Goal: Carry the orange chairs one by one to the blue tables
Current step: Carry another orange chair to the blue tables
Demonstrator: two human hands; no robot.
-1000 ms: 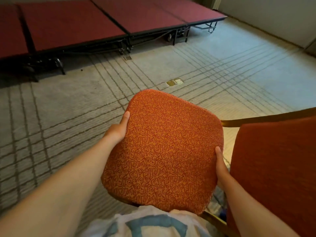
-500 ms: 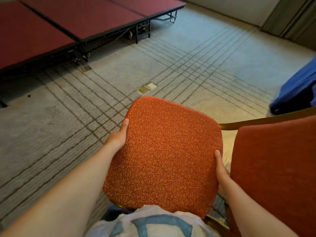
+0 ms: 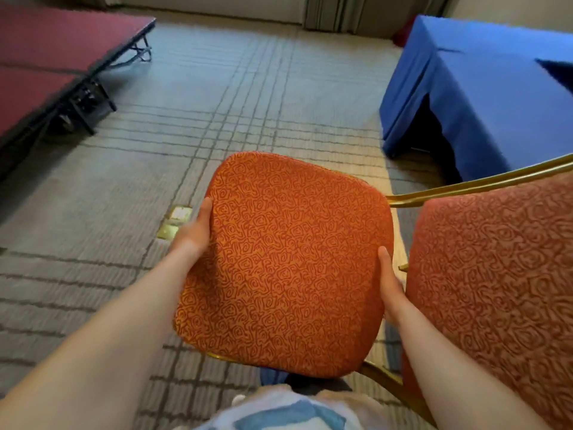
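Observation:
An orange chair (image 3: pixel 288 259) with a swirl-patterned seat and a gold metal frame is held off the floor in front of me, lying on its side. Its padded backrest (image 3: pixel 496 290) fills the right of the view. My left hand (image 3: pixel 193 232) grips the seat's left edge, thumb on top. On the opposite edge, between seat and backrest, my right hand (image 3: pixel 389 287) clasps the cushion. A table draped in a blue cloth (image 3: pixel 483 88) stands ahead at the upper right, a few steps away.
Low red-topped stage platforms (image 3: pixel 46 66) on black folding legs line the left side. Grey carpet (image 3: pixel 248 103) with dark crossing stripes covers the floor between platforms and table. A brass floor box (image 3: pixel 175 221) sits beside my left hand. Beige walls and curtains close the far end.
The view has swung right while I carry the chair: the red platforms slid off to the left and the blue table came fully into sight. Both hands keep the same grip.

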